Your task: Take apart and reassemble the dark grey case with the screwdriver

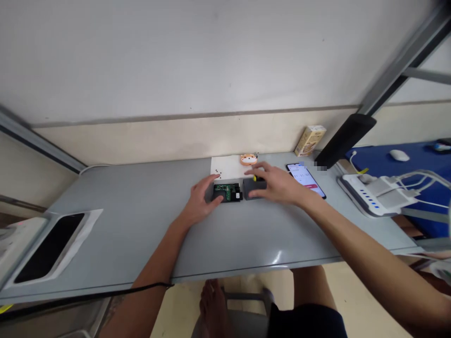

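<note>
A green circuit board [229,191] in a dark housing lies on the grey desk. My left hand [200,202] is at its left end, with thumb and index finger spread around that end; whether they press on it I cannot tell. To the right, a dark grey case part [249,188] lies beside the board. Over its right side is my right hand [276,183], thumb and fingers apart. Something yellow and black [255,178] shows under the right fingers, mostly hidden. Behind the board, several tiny dark pieces, apparently screws [217,172], rest on white paper [227,164].
An orange-and-white animal-faced case [248,159] sits on the paper's edge. Rightward are a lit phone [306,180], a carton [310,140], a black cylinder [347,140] and a power strip [369,195] with cables. A dark-screened device [51,246] lies at left.
</note>
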The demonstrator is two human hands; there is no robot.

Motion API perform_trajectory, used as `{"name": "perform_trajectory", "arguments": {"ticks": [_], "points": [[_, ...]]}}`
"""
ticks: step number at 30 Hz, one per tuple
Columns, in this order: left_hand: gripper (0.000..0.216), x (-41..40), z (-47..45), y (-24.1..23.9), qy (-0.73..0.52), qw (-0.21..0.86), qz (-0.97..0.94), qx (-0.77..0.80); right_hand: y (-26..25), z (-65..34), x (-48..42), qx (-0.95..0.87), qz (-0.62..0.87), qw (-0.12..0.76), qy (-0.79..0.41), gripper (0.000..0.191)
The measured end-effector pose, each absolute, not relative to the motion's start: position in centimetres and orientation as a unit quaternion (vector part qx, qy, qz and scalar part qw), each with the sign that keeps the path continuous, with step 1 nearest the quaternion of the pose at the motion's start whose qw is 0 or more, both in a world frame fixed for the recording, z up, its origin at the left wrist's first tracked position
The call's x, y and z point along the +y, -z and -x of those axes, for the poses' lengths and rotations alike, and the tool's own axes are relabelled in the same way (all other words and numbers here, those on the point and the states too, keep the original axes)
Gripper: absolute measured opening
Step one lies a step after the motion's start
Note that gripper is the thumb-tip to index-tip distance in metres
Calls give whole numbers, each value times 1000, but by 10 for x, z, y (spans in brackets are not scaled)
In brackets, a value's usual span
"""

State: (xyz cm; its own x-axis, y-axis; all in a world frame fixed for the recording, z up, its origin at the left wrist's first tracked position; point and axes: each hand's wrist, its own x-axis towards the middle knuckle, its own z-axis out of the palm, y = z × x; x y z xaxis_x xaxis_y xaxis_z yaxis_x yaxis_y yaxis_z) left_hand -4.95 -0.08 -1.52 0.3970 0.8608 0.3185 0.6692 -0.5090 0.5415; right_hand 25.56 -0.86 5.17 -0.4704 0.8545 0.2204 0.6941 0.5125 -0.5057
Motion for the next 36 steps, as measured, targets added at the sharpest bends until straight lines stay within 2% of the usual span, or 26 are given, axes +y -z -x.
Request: {"name": "perform_trajectory", "arguments": {"ticks": [2, 4, 8, 12, 16, 20, 25, 27, 28, 30, 31, 33, 34, 36], "points": [[70, 1, 55, 17, -284, 197, -815, 466, -38, -270, -6, -855, 476, 121, -164, 72], [72, 3, 59, 17, -274, 210, -815, 465, -31, -278, -4, -850, 497, 87, -151, 70], [74, 4, 64, 16, -270, 244, -809, 461, -38, -278, -2, -832, 507, 112, -197, 60], [81, 8, 67, 18, -264, 272, -809, 449, -47, -262, 2, -835, 482, 123, -234, 58], [82, 10, 67, 23, -268, 282, -796, 463, -41, -240, 4, -868, 436, 123, -201, 57], [95, 7, 63, 25, -262, 297, -778, 487, -29, -221, 3, -899, 407, 104, -125, 58], [107, 2, 61, 21, -234, 299, -775, 504, -19, -204, 0, -901, 395, 139, -117, 58], [105, 1, 61, 19, -236, 294, -776, 505, -21, -202, 0, -895, 376, 195, -141, 53], [101, 0, 61, 19, -239, 288, -777, 507, -24, -202, 1, -880, 372, 252, -154, 46], [87, -1, 61, 18, -244, 271, -782, 506, -32, -205, 7, -796, 386, 430, -179, 29], [82, -1, 61, 17, -246, 263, -786, 502, -35, -207, 12, -722, 398, 535, -187, 27], [76, -2, 61, 16, -251, 252, -800, 484, -38, -210, 24, -560, 412, 680, -235, 36], [75, -2, 60, 16, -253, 248, -806, 474, -36, -211, 30, -500, 422, 708, -265, 43], [74, -2, 61, 15, -256, 241, -814, 462, -26, -211, 40, -433, 471, 686, -346, 60]]}}
